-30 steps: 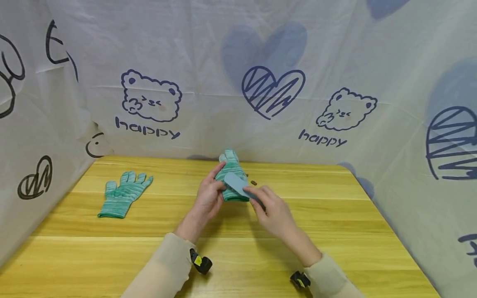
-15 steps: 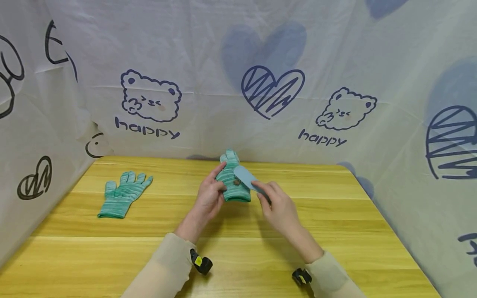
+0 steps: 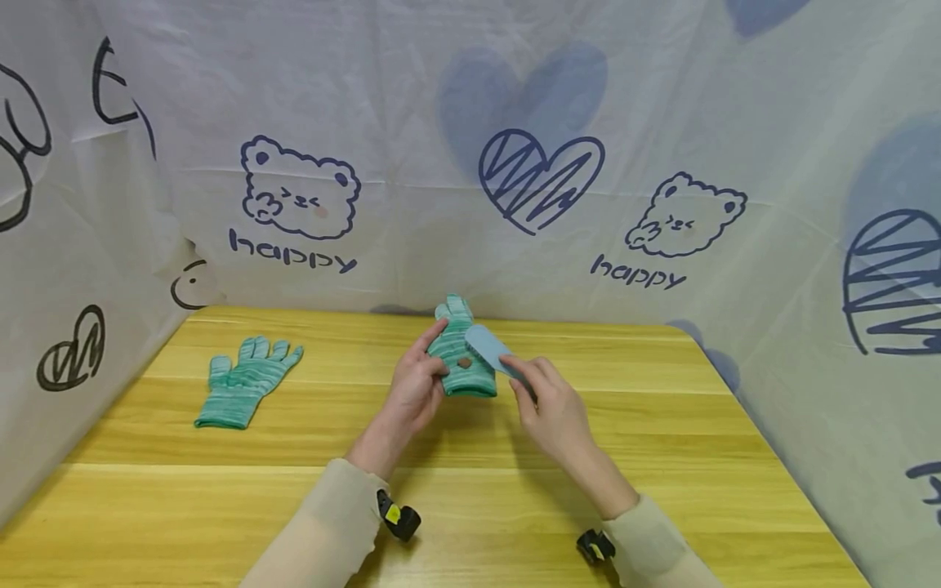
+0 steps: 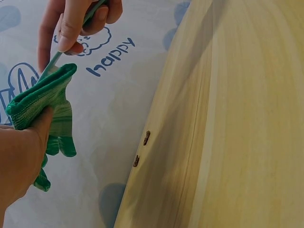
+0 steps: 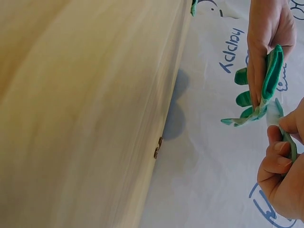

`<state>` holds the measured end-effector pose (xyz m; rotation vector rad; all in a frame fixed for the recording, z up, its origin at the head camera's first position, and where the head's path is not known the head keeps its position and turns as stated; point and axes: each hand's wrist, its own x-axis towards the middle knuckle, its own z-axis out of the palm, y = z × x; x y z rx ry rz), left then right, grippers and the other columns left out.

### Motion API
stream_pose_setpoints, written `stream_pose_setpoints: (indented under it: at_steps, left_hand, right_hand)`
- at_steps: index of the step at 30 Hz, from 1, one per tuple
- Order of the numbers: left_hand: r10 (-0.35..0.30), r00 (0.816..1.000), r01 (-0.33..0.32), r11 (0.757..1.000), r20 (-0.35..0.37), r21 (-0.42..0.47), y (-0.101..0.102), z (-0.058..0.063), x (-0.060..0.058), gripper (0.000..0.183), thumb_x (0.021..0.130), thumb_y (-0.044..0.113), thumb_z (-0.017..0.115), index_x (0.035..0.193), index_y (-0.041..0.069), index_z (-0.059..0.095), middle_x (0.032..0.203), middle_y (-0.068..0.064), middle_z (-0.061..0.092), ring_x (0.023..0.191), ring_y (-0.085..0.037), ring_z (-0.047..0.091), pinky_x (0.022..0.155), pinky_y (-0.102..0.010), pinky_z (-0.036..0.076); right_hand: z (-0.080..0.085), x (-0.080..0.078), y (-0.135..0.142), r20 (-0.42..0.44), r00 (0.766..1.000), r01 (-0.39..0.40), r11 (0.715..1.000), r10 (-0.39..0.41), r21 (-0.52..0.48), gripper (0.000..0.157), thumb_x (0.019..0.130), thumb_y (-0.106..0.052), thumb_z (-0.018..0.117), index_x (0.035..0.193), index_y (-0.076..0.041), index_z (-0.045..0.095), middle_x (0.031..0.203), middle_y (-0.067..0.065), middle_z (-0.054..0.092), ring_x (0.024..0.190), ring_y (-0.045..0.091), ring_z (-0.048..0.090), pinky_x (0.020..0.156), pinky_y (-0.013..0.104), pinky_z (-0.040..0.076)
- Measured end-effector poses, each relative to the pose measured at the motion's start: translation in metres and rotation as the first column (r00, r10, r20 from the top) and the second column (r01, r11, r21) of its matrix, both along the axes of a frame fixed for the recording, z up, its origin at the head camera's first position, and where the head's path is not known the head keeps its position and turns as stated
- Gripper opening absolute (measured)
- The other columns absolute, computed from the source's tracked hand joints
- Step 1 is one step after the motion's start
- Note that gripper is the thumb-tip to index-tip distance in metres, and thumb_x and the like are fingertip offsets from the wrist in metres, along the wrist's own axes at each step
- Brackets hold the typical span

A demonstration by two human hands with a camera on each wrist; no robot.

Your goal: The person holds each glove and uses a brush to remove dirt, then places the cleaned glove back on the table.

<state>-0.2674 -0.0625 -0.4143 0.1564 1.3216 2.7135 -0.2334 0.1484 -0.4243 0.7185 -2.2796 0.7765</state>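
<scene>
My left hand (image 3: 415,390) grips a green-and-white knitted glove (image 3: 470,380) by its side, thumb on the near face, fingers of the glove pointing away. A brown spot (image 3: 464,363) shows on the glove near the cuff. My right hand (image 3: 555,412) pinches the handle of a light blue brush (image 3: 487,346), whose bristle side faces the glove just right of the spot. In the left wrist view the glove (image 4: 61,111) hangs above the table, cuff toward the camera. The right wrist view shows the brush (image 5: 274,114) right at the glove.
A matching glove (image 3: 246,382) lies flat on the wooden table (image 3: 220,506) at the left. Small dark brown bits (image 4: 147,137) lie near the table's far edge. A white printed cloth (image 3: 412,106) hangs behind and along both sides.
The brush has moved rightward across the glove, uncovering the brown spot that it hid one second ago. My left hand keeps the glove in nearly the same place.
</scene>
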Motion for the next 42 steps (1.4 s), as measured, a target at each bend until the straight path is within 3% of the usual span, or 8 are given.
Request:
stream_pose_setpoints:
  at_steps: [9,18,29,42]
  left_hand:
    - [0.004,1.0,-0.004,1.0,-0.015,0.001,0.0012,-0.0014,-0.001,0.089,0.081,-0.025,0.028,0.164,0.008,0.029,0.157,-0.019,0.029,0.114,-0.027,0.045,0.084,-0.027,0.052]
    - [0.002,1.0,-0.002,1.0,-0.002,-0.01,-0.0002,0.0002,0.0015,0.085,0.086,-0.023,0.03,0.164,0.011,0.031,0.151,-0.016,0.031,0.116,-0.021,0.039,0.079,-0.021,0.047]
    - [-0.013,1.0,0.013,1.0,-0.027,0.007,0.0005,0.0001,0.0016,0.083,0.089,-0.023,0.028,0.165,0.009,0.027,0.164,-0.022,0.021,0.134,-0.028,0.037,0.091,-0.021,0.051]
    - [-0.012,1.0,0.011,1.0,-0.02,-0.027,0.0011,-0.0025,0.0011,0.087,0.084,-0.022,0.029,0.165,0.011,0.029,0.157,-0.018,0.028,0.121,-0.023,0.038,0.081,-0.023,0.047]
  right_hand:
    - [0.0033,0.0004,0.0004,0.011,0.999,0.042,0.997,-0.041,-0.059,0.035,0.099,-0.003,0.066,0.134,-0.007,0.068,0.102,0.011,0.065,0.07,0.016,0.054,0.056,0.028,0.045]
    - [0.0067,0.0059,-0.0036,-0.001,0.997,-0.079,0.996,0.079,-0.029,0.035,0.099,-0.006,0.066,0.134,-0.011,0.069,0.1,0.005,0.065,0.068,0.01,0.048,0.055,0.026,0.043]
    - [0.0027,0.0073,-0.008,-0.026,0.99,-0.139,0.988,0.141,0.072,0.035,0.096,-0.002,0.069,0.13,-0.011,0.071,0.104,0.006,0.067,0.07,0.011,0.052,0.056,0.023,0.044]
    - [-0.0001,0.003,-0.0041,-0.068,0.997,-0.034,0.998,0.037,0.043,0.038,0.094,0.0,0.072,0.129,-0.013,0.073,0.1,0.004,0.066,0.069,0.011,0.055,0.053,0.023,0.045]
